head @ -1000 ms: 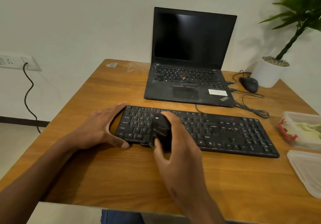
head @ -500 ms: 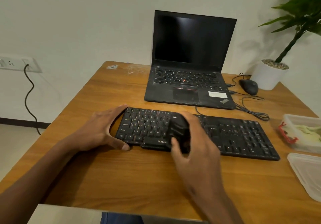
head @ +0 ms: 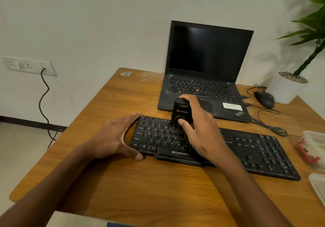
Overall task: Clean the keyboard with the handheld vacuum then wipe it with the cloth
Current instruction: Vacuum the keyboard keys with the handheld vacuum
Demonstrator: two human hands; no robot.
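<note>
A small black handheld vacuum [head: 181,115] is being gripped upright by the right hand [head: 198,131], fingers curled round it, over the upper left keys of the long black plastic keyboard [head: 255,149] lying on the brown wooden desk [head: 158,191]. The keyboard's left end is being steadied by the left hand [head: 116,137], its fingers and thumb spread apart. An open black laptop [head: 205,71] is standing just behind, with a dark wired mouse [head: 264,99] and tangled cable [head: 269,121] to its right
</note>
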